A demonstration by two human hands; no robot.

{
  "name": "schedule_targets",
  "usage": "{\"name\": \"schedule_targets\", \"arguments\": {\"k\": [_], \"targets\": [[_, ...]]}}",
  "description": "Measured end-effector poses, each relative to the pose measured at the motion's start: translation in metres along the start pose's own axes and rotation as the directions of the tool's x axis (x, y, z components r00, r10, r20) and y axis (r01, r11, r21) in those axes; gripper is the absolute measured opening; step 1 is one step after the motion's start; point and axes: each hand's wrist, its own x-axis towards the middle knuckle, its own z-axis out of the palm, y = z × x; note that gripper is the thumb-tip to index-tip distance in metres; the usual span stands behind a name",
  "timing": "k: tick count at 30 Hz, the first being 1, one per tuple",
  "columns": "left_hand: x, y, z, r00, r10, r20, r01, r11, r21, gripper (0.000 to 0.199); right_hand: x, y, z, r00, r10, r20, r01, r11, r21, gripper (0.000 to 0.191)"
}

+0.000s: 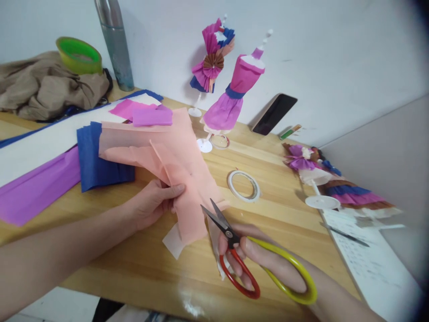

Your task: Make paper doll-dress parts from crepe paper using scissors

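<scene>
My left hand (157,201) pinches a sheet of peach crepe paper (194,179), thumb on top and fingers underneath. The paper is creased and partly folded, and a narrow piece hangs down towards the table's front. My right hand (254,255) is closed round scissors (229,235) with one red and one yellow handle loop. Their blades are parted, the tips beside the right edge of the paper. Whether the blades touch the paper I cannot tell. A pale strip (216,243) hangs behind the scissors, partly hidden by my right hand.
Folded blue paper (103,161) and purple paper (43,188) lie left. A tape roll (244,185) sits right of the peach sheet. Behind stand a dress form (231,94) and another paper-dressed figure (212,60), near a phone (275,114), with a bottle (117,53) farther left.
</scene>
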Motion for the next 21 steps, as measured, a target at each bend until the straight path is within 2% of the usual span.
{"name": "schedule_targets", "arguments": {"k": [3, 21], "targets": [[-0.001, 0.001, 0.002, 1.0, 0.008, 0.016, -0.008, 1.0, -0.017, 0.029, 0.0, 0.003, -0.002, 1.0, -0.029, -0.003, 0.029, 1.0, -0.002, 0.049], [-0.001, -0.001, 0.001, 0.999, 0.014, 0.029, -0.013, 1.0, -0.013, 0.027, 0.015, -0.014, -0.003, 0.999, 0.036, 0.023, -0.036, 0.999, -0.001, 0.051]]}}
